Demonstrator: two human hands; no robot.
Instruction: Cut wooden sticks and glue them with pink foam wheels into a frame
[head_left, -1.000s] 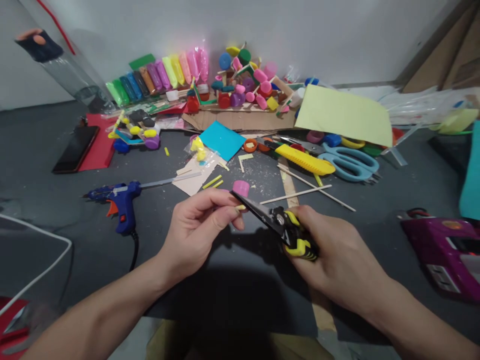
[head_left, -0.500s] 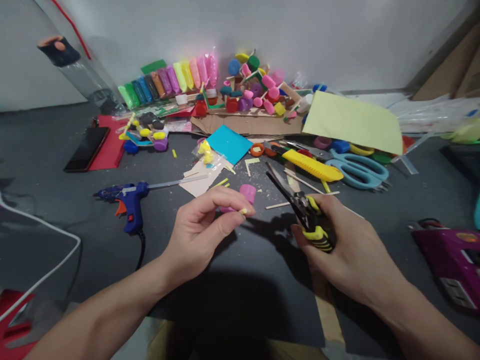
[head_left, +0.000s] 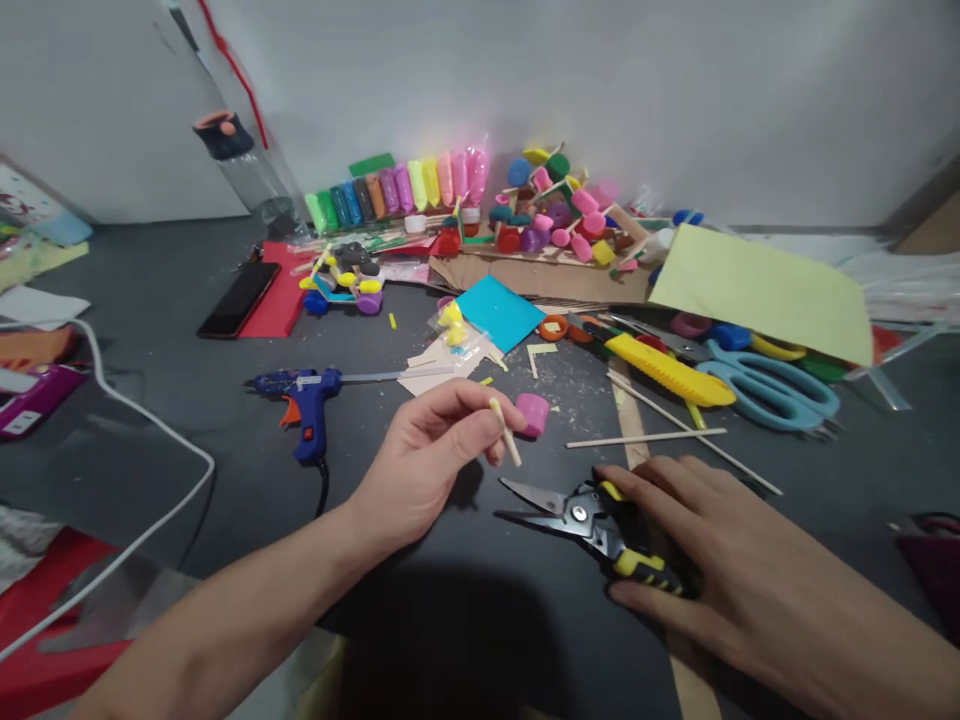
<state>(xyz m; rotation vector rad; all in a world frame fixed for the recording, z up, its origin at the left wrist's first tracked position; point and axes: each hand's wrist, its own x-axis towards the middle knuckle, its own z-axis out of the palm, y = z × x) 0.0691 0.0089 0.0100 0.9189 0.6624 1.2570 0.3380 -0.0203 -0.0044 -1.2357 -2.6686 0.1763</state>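
My left hand (head_left: 431, 460) pinches a short pale wooden stick (head_left: 506, 432) between thumb and fingertips, one end pointing down to the right. Around the black-and-yellow handles of a pair of pruning shears (head_left: 579, 513) is my right hand (head_left: 697, 550), thumb on one side and fingers on the other. The shear blades are parted, low over the dark table, and point left under the stick. A purple cap (head_left: 532, 415) stands just beyond my left fingertips. Two thin wooden sticks (head_left: 645, 438) lie crossed beyond the shears.
A blue glue gun (head_left: 311, 400) lies at left with its cord. Farther back are a phone (head_left: 238, 299), a small craft car (head_left: 341, 285), blue paper (head_left: 499, 310) and bagged clay (head_left: 397, 190). A yellow cutter (head_left: 667, 368) and blue-handled scissors (head_left: 772, 385) lie at right.
My right hand has lowered the shears, and their blades have swung to point left. The stick in my left hand now shows more of its length. The view has shifted left.
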